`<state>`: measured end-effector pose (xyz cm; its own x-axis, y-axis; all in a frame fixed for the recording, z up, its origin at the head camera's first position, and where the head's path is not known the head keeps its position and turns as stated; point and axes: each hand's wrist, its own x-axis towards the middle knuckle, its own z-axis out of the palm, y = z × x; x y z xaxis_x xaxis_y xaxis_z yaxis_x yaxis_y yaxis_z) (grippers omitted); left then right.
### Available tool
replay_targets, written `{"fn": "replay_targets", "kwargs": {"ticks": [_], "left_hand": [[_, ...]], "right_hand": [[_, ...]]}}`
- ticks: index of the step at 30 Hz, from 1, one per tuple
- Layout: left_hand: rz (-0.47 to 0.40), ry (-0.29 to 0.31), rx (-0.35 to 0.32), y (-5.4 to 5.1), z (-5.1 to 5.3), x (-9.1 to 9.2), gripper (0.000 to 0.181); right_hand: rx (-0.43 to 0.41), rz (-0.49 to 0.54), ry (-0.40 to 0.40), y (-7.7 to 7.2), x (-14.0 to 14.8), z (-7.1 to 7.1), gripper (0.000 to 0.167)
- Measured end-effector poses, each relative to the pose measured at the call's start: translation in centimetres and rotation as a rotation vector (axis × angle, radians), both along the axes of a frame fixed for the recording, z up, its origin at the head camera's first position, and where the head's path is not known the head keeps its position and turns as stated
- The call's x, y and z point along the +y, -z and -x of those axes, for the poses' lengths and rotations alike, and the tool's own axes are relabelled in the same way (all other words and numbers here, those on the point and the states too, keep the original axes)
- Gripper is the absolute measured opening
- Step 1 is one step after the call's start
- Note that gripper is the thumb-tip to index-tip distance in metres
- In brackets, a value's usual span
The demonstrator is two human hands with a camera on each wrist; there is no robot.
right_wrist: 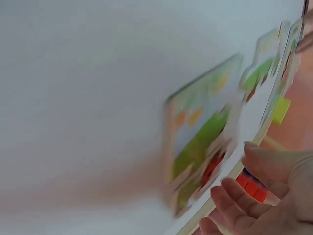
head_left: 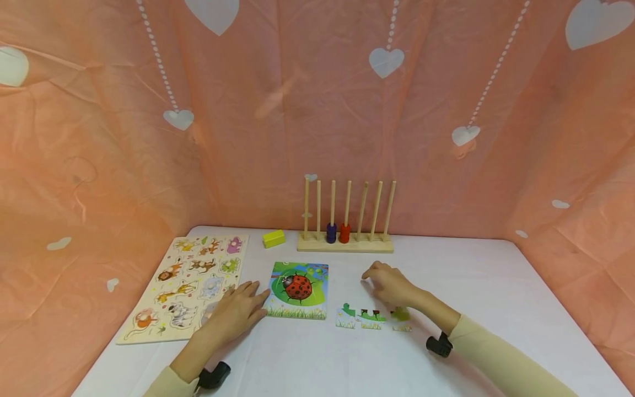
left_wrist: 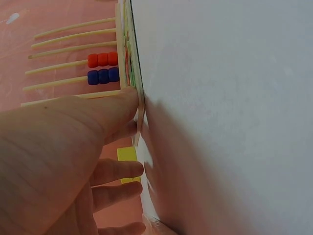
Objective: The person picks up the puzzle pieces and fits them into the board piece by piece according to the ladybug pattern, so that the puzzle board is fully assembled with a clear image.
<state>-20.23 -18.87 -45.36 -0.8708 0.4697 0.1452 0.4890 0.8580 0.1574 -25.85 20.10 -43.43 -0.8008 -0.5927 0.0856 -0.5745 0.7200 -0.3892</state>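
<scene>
Ladybug picture (head_left: 299, 288): complete, flat on the table (head_left: 297, 364). Three puzzle pieces (head_left: 372, 317) lie in a row at its right, apparently unjoined. Left hand (head_left: 234, 314): fingers spread, touching the picture's left edge. Right hand (head_left: 392, 285): fingers loosely bent, holding nothing.

On the desk (head_left: 397, 369), the puzzle (head_left: 299, 288) lies between the left hand (head_left: 235, 311) and right hand (head_left: 389, 284), the board (head_left: 154, 303) left of the left hand, pieces (head_left: 371, 318) just nearer than the right hand. Beyond both hands: a block (head_left: 274, 239) and, right of it, a rack (head_left: 342, 247).
</scene>
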Motion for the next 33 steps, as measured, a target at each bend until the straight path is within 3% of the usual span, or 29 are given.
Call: {"fn": "replay_targets", "kwargs": {"ticks": [7, 13, 33], "left_hand": [[0.0, 0.003, 0.004, 0.1, 0.1, 0.0, 0.042], [0.007, 0.004, 0.019, 0.1, 0.2, 0.0, 0.043], [-0.001, 0.001, 0.018, 0.0, -0.1, 0.1, 0.043]], "right_hand": [[-0.062, 0.078, 0.046, 0.1, 3.2, -0.1, 0.026], [-0.095, 0.129, 0.042, 0.2, 4.7, -0.4, 0.033], [-0.08, 0.122, 0.03, 0.5, 5.3, -0.8, 0.036]]}}
